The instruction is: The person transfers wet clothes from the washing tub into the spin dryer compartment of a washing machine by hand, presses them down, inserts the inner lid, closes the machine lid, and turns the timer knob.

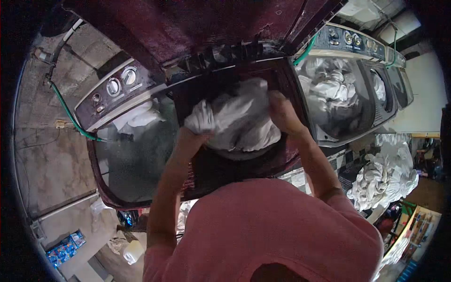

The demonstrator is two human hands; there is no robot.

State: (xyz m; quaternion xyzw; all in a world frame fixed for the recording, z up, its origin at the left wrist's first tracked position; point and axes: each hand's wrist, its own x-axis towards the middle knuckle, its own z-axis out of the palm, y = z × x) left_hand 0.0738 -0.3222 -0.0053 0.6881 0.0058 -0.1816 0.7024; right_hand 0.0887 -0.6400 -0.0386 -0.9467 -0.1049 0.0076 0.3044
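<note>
White cloth (244,110) tops the tub (238,154); left fingers (201,137) grip it; right fingers (277,99) seemingly too.

The shirt (263,221) is a plain, dusty reddish pink, with short sleeves (354,218) and a curved neckline (282,260). Below the sleeves, the left arm (167,192) and the right arm (317,162) are bare down to the fingers (277,101).

Crumpled white cloth (244,113), bunched and partly blurred, over a dark machine (223,173).
</note>
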